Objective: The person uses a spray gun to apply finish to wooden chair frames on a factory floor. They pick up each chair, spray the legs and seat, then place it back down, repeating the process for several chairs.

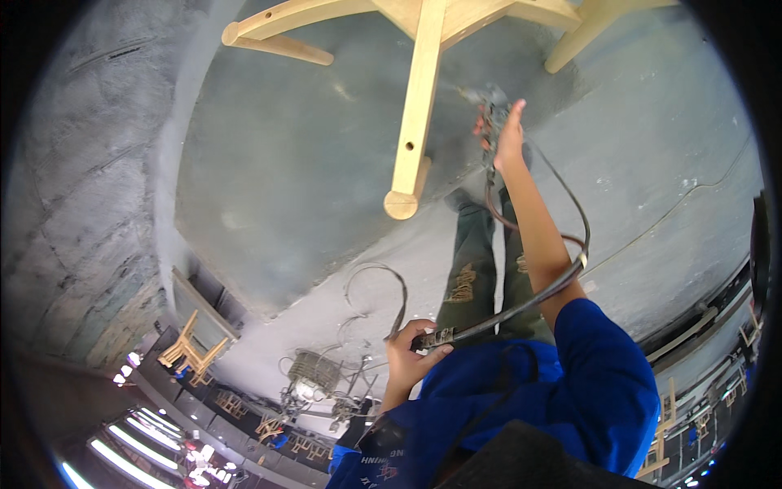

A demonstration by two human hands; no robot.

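Note:
My right hand (510, 140) is closed round a spray gun (492, 112), with its nozzle end toward the pale wooden chair frame (419, 98). That frame is at the top of the view, its nearest leg reaching down to the left of the gun. From the gun, thin hoses curve back past my right forearm. A thicker dark hose (521, 308) runs from beside that forearm across my waist. Low in front of my body, my left hand (407, 354) grips this hose, fingers wrapped round it; a loose end loops beyond the hand.
A grey, stained panel (269, 179) spreads behind the frame, beside a rough wall (90, 179) at left. Equipment with a round ribbed body (314, 371) stands at lower left. Wooden chair frames (191, 350) sit farther off. A thin cable (676, 200) crosses the pale surface at right.

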